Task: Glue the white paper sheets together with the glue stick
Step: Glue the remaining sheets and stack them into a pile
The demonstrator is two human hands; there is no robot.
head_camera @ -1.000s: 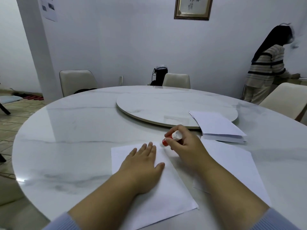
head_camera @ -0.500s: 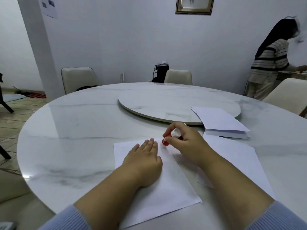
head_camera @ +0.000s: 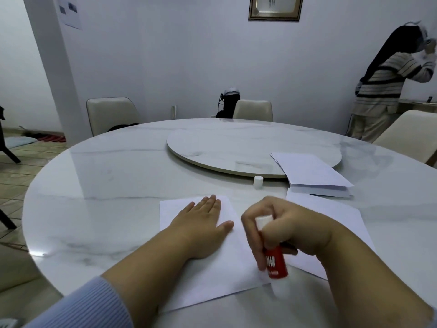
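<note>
Head view: right hand (head_camera: 290,229) holds glue stick (head_camera: 275,261) near-upright, tip on paper (head_camera: 212,275).

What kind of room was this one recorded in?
Probably a home dining room: a round marble table with a lazy Susan, padded chairs around it, and a framed picture on the wall.

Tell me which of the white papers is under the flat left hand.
The single sheet nearest the person: the left hand presses it. The other sheet and the stack lie untouched further right.

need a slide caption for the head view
Left hand flat on a white sheet while the right hand grips a red glue stick at its right edge.
</note>
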